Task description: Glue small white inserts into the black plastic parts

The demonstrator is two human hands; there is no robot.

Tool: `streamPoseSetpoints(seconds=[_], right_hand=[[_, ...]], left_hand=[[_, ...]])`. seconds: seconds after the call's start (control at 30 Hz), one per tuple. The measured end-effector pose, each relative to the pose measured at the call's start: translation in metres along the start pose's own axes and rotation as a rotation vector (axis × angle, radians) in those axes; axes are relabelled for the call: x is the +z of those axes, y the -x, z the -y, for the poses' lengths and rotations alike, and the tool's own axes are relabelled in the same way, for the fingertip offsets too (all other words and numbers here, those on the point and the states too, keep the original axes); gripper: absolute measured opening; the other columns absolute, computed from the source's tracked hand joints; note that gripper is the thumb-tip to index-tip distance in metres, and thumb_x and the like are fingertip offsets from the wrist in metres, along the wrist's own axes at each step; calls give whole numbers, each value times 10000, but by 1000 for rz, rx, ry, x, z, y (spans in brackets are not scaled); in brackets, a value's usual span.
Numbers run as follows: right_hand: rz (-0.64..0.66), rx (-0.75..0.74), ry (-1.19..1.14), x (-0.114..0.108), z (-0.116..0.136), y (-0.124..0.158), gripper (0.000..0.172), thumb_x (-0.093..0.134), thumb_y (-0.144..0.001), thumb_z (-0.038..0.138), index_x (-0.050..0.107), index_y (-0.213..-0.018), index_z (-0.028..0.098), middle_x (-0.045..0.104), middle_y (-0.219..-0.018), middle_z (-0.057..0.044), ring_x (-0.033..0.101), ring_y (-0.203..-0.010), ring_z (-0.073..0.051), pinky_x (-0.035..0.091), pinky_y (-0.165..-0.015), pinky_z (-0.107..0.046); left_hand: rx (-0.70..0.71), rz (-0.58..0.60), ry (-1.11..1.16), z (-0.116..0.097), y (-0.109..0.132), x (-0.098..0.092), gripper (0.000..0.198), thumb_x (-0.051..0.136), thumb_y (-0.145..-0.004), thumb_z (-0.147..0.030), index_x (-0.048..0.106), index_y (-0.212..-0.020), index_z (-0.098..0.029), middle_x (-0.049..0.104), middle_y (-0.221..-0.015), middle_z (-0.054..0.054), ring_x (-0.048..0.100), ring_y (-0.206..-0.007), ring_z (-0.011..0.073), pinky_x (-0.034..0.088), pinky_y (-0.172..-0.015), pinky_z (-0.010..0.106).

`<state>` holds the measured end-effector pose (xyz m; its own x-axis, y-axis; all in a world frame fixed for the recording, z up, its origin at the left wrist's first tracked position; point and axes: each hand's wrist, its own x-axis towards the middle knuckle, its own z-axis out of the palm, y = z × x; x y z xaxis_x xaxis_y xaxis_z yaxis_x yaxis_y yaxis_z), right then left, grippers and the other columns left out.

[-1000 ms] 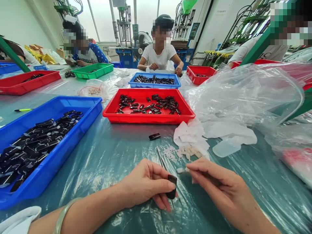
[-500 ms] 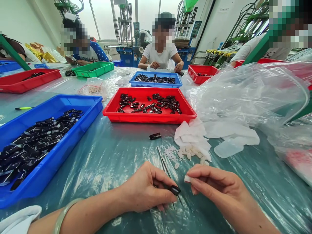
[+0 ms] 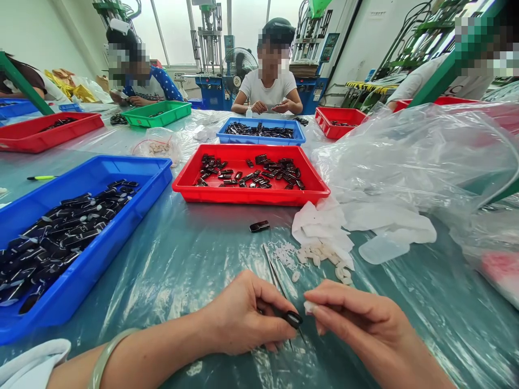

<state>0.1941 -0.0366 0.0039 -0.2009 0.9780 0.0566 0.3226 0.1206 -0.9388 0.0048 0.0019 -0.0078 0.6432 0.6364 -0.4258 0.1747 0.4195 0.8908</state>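
Observation:
My left hand is closed around a small glossy black piece, whose rounded end sticks out between thumb and forefinger. Just to its right, my right hand pinches a small white piece at the fingertips, close to the black piece but apart from it. Metal tweezers lie on the table, partly hidden behind my left hand. Beyond the hands are a pile of tiny white bits and several cream-coloured pieces. One loose black piece rests nearer the red tray.
A red tray with black pieces stands ahead, and a large blue tray of black pieces is at left. Crumpled white paper and clear plastic bags lie to the right. Co-workers sit around the table's far side.
My right fingers have shifted slightly left towards the black piece, and the white piece has turned in them. My left hand stays almost still. Across the table, a co-worker's hands have moved closer together.

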Motion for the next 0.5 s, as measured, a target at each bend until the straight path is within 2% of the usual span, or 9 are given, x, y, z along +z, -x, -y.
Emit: streamPoseSetpoints(seconds=[0.13, 0.23, 0.33, 0.4, 0.5], right_hand=[[-33, -109, 33, 4, 0, 2, 166, 598, -807, 221, 721, -871, 313, 634, -743, 8, 596, -630, -99, 463, -533, -156], [-160, -77, 18, 10, 1, 4, 113, 629, -782, 258, 729, -819, 296, 638, -719, 4, 598, -626, -110, 479, -567, -170], [-275, 12, -2, 14, 2, 7, 98, 653, -753, 314, 714, -814, 266, 631, -629, 11, 582, -554, -120, 487, -541, -190], [-287, 46, -21, 15, 2, 8, 104, 644, -757, 327, 703, -813, 263, 621, -588, 23, 575, -524, -114, 475, -518, -183], [-223, 48, -25, 13, 0, 7, 84, 639, -764, 316, 702, -770, 261, 603, -558, 31, 565, -518, -103, 455, -506, -168]], left_hand=[[15, -10, 10, 2, -1, 0, 235, 700, -598, -222, 716, -788, -84, 585, -580, 17, 554, -493, 109, 449, -467, 196], [22, -17, -2, 5, -1, 0, 225, 692, -603, -215, 715, -787, -87, 582, -582, 16, 555, -487, 109, 442, -456, 191], [60, -14, -46, 6, -1, -1, 218, 684, -610, -196, 724, -798, -93, 592, -629, 22, 553, -487, 98, 433, -454, 179], [91, 0, -66, 6, -1, -1, 225, 690, -605, -186, 732, -807, -96, 608, -685, 34, 546, -489, 85, 425, -459, 171], [124, 24, -93, 6, 0, -2, 247, 688, -598, -157, 742, -832, -102, 628, -747, 49, 531, -490, 71, 415, -467, 168]])
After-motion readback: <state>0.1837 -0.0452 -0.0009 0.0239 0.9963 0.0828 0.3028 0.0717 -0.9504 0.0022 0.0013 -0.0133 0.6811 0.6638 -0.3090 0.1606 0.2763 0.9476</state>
